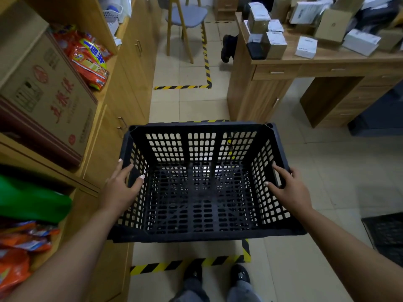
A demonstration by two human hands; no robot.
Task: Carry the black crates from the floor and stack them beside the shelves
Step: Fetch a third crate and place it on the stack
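1. Crate [202, 182] hangs between both hands, above the taped floor bay [189, 261], beside the shelves [122, 101].
2. Left hand [118, 189] and right hand [289, 189] clasp opposite short walls (equally near); long axis runs hand to hand.

Lighting: even indoor light, moderately dim, with your corners darkening. Shadows: soft, under the chair [185, 20] and desk [327, 62]. Glare: a pale patch shows through the crate [202, 182] floor. Distortion: your wide lens bows the shelves [91, 118] and edges. Focus: far boxes [305, 46] slightly soft.
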